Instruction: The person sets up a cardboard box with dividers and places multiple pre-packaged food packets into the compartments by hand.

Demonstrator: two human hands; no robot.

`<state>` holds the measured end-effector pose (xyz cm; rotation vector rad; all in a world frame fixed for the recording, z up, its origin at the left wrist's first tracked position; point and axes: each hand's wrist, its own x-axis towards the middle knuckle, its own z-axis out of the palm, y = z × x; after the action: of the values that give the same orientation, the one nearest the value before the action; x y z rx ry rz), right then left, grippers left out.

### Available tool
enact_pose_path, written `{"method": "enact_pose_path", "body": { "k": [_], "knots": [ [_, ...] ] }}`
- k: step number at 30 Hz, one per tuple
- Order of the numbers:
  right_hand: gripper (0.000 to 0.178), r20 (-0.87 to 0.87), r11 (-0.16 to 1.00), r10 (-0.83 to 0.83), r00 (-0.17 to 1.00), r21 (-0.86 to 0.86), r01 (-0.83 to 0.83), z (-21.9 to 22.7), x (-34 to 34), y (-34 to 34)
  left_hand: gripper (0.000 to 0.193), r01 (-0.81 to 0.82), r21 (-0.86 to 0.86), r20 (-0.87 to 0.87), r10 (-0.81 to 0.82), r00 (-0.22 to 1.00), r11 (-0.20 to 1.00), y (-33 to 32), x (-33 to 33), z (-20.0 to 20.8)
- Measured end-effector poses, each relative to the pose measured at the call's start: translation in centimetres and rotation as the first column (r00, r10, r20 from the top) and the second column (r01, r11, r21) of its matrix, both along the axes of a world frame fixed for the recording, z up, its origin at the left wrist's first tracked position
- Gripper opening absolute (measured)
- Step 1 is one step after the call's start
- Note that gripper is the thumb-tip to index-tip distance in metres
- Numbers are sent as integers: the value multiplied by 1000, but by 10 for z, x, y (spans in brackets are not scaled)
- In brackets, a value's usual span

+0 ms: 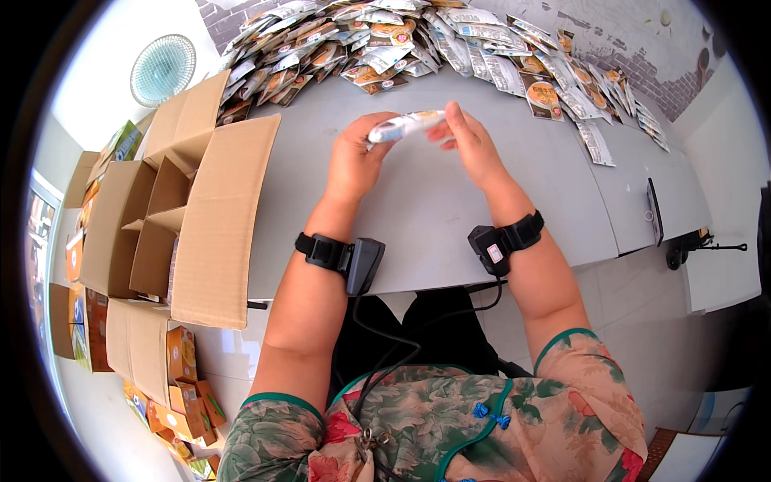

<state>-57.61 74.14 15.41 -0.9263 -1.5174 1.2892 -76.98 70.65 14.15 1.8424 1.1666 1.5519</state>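
My left hand [358, 158] is closed around one end of a white sealed food packet [408, 124], held up over the grey table [418, 209]. The packet is seen nearly edge-on and its front is mostly turned away. At its other end is my right hand [475, 150], thumb raised and fingers apart, slightly blurred. Whether those fingers touch the packet is hard to make out. Both wrists wear black straps with small dark devices, joined by a cable.
A large pile of similar packets [385, 40] covers the table's far side. At left stands an open cardboard box [120, 217] with dividers; orange cartons [183, 410] lie on the floor below. A dark flat device [654, 211] stands near the right edge.
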Motion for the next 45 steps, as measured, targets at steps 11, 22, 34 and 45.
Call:
{"method": "enact_pose_path", "body": {
  "k": [11, 22, 34, 45],
  "knots": [
    [29, -56, 794, -74, 996, 600, 93, 17, -3, -11, 23, 328, -284, 364, -215, 906, 901, -1, 8, -7],
    [9, -97, 868, 14, 995, 495, 36, 9, -5, -9, 24, 372, -323, 332, -264, 906, 870, -5, 9, -4],
    [7, -72, 864, -77, 994, 493, 102, 10, -12, -16, 25, 363, -150, 548, -228, 805, 920, -6, 4, 7],
    [10, 9, 863, -151, 988, 490, 128, 8, -4, -8, 25, 411, -155, 658, -216, 721, 898, -2, 1, 6]
  ]
}}
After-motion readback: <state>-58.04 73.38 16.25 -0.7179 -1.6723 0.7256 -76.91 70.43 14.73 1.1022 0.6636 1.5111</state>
